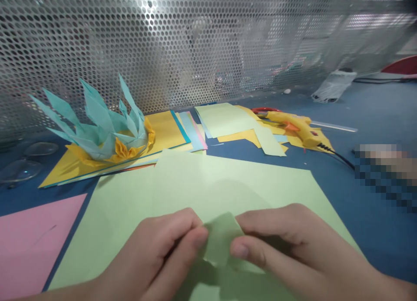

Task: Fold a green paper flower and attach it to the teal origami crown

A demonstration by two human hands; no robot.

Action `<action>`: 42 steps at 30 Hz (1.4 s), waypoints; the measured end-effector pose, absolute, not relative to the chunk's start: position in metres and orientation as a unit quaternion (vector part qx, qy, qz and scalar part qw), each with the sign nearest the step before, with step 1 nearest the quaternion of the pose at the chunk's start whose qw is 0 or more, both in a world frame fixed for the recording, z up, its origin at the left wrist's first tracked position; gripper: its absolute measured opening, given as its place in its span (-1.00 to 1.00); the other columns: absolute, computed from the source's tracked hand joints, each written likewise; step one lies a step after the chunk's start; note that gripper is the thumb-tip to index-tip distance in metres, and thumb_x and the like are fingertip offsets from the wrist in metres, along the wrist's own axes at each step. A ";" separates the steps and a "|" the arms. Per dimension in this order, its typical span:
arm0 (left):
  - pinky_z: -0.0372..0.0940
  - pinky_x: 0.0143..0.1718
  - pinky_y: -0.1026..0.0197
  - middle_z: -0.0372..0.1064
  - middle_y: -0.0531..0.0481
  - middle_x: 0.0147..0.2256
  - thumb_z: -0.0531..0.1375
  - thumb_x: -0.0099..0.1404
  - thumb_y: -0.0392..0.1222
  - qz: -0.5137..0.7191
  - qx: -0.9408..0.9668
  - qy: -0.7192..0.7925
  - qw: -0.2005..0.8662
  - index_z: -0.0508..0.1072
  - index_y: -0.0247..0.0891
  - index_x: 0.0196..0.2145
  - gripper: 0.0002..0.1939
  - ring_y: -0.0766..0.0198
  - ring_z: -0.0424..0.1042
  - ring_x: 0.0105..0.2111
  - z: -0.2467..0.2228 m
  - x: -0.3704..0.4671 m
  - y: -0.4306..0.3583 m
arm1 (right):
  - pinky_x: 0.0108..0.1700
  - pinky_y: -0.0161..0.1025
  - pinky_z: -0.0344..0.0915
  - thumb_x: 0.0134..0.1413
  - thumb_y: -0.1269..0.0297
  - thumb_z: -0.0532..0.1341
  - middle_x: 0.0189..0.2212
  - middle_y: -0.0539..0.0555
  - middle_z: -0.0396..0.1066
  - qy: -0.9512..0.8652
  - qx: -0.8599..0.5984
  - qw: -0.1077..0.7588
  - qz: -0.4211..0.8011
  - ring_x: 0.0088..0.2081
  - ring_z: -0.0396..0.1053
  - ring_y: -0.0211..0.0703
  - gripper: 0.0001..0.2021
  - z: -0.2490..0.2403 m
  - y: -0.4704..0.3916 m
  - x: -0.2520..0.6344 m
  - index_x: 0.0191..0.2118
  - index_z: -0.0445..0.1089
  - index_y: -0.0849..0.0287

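A person's bare hands meet above a large pale green sheet (130, 205) at the near edge of a blue tabletop (355, 214), pinching a small piece of green paper (223, 240) between them. The left hand (169, 244) grips its left side between thumb and forefinger; the right hand (289, 240) grips the right side in the same way. The piece looks feather-light and thin, likely to take a crease readily and to bend or tear under a hard pull, and it seems best taken by its opposite edges, with fingertips pressed flat. To the far left, a blue-and-yellow folded paper flower (100, 127) sits on stacked colored sheets; a yellow glue gun (299, 125) lies at far right, among paper offcuts. The fingers cover both sides of the small piece, and its underside is out of sight, so any folds or layers there cannot be made out. The near part of the large sheet is cut off, a pink sheet (32, 240) runs out of view at left, and an object (387, 162) at right is pixelated beyond recognition.
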State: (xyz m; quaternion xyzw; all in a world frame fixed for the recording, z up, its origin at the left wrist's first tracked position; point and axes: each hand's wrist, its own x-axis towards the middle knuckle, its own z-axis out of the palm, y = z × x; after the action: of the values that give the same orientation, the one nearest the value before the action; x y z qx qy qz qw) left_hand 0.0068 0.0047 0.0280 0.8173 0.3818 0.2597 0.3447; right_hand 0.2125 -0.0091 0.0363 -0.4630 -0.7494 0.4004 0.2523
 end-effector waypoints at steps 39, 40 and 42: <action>0.07 -0.64 0.42 0.26 0.17 -0.67 0.05 0.30 -0.08 0.184 0.766 0.444 0.427 0.29 -0.21 -0.59 -0.67 0.43 0.23 -0.66 0.037 0.010 0.002 | -0.63 -0.45 0.06 0.07 0.41 0.18 -0.72 -0.14 0.17 -0.772 -0.500 0.224 0.321 -0.64 0.13 -0.38 -0.69 0.036 -0.013 0.206 -0.65 0.20 0.15; 0.07 -0.65 0.41 0.27 0.17 -0.67 0.04 0.30 -0.06 0.187 0.754 0.451 0.439 0.28 -0.20 -0.59 -0.66 0.42 0.23 -0.66 0.037 0.010 0.001 | -0.63 -0.46 0.04 0.05 0.41 0.19 -0.72 -0.15 0.13 -0.770 -0.504 0.226 0.319 -0.64 0.10 -0.39 -0.68 0.036 -0.013 0.205 -0.66 0.16 0.16; 0.07 -0.64 0.41 0.28 0.16 -0.68 0.02 0.31 -0.03 0.194 0.731 0.463 0.461 0.26 -0.19 -0.59 -0.65 0.41 0.22 -0.67 0.036 0.011 -0.001 | -0.62 -0.48 0.01 0.02 0.45 0.20 -0.73 -0.17 0.09 -0.763 -0.510 0.226 0.327 -0.64 0.07 -0.41 -0.68 0.036 -0.013 0.205 -0.67 0.14 0.17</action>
State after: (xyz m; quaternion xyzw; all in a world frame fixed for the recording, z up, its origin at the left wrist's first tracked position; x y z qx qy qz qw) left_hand 0.0105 -0.0009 0.0362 0.7314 0.4632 0.1941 0.4612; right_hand 0.2047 -0.0130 0.0359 -0.5104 -0.7626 0.3267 0.2261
